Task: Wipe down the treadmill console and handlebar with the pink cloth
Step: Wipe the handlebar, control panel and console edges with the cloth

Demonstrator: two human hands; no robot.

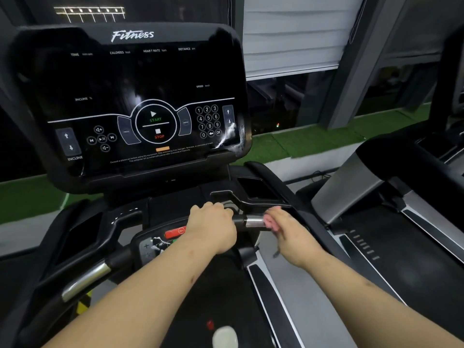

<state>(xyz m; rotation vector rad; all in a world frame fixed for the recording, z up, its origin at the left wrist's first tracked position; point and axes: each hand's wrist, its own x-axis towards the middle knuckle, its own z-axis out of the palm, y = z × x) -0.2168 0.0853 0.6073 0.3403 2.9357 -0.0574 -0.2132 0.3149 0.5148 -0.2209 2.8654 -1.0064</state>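
The black treadmill console [140,101] with its dark screen and button panel fills the upper left. Below it runs the handlebar [253,220], black with a silver grip section. My left hand [213,226] is closed around the bar just left of that silver section. My right hand [291,229] presses the bunched pink cloth [270,221] against the bar's right end; the hand looks blurred. Only a small part of the cloth shows beyond my fingers.
A red stop button [175,232] sits on the lower panel left of my left hand. The left handlebar's silver grip [85,281] angles down at lower left. A second treadmill [376,197] stands to the right. Windows and green turf lie behind.
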